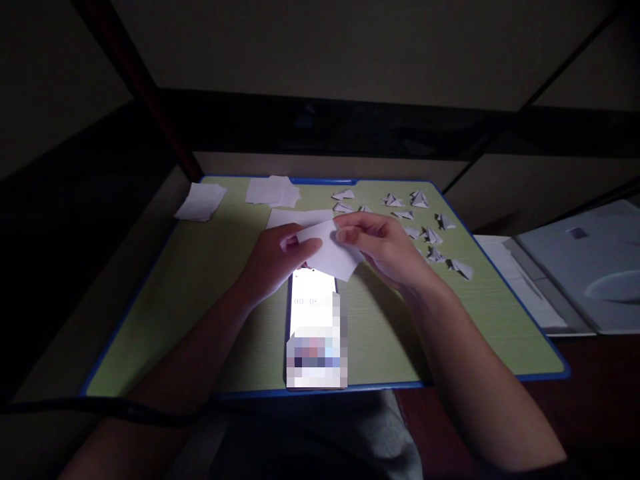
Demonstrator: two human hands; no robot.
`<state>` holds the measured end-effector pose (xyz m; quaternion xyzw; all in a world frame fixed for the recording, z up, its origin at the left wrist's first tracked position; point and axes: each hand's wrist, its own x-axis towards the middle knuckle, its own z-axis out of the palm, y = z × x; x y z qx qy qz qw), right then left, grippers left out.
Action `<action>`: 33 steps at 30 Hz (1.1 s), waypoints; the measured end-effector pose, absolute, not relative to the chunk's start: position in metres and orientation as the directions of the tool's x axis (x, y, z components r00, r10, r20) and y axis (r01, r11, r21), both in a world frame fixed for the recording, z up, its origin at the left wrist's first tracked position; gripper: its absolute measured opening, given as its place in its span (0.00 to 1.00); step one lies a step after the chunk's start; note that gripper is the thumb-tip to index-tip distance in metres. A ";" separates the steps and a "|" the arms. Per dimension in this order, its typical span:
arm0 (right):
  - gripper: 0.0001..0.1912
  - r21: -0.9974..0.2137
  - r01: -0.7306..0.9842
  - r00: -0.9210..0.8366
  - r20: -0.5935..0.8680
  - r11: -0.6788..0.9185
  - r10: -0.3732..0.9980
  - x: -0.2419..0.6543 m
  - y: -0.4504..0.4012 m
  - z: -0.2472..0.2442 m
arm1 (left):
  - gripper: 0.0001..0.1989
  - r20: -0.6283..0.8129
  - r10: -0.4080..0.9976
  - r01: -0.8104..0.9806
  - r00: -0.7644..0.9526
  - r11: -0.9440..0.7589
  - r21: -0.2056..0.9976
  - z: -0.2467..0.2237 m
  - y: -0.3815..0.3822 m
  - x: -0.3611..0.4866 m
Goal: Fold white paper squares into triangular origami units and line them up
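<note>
Between my two hands, above the middle of the table, is a small white sheet of paper (334, 257). My left hand (275, 261) pinches its left side, thumb on top. My right hand (377, 241) grips the upper right edge with thumb and fingers. Behind the hands another white sheet (283, 217) lies on the table, partly hidden. A lit phone (313, 293) showing timer digits lies below the hands, its upper end covered by my left hand and the paper. Several small folded paper pieces (433, 236) are scattered to the right of my right hand.
The green table (390, 333) has a blue rim. A stack of white paper (201, 201) sits at the far left corner, and more sheets (273, 191) lie at the back edge. A black cable (150, 415) crosses the lower left. An open white box (537, 287) stands on the right.
</note>
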<state>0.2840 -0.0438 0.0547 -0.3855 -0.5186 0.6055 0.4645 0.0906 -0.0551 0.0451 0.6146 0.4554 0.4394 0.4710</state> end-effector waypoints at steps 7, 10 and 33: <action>0.10 -0.989 -0.142 -0.307 0.002 -0.044 0.952 0.283 -0.044 0.051 | 0.14 0.124 0.984 0.037 0.129 -0.129 0.991 0.035 -0.048 0.085; 0.12 -0.990 -0.143 -0.295 0.045 0.003 0.954 0.279 -0.045 0.051 | 0.13 0.092 0.979 0.066 0.182 -0.105 0.992 0.036 -0.049 0.086; 0.15 -0.994 -0.079 -0.195 0.089 0.075 0.977 0.275 -0.045 0.051 | 0.17 0.051 0.980 -0.021 0.191 -0.048 0.999 0.033 -0.049 0.088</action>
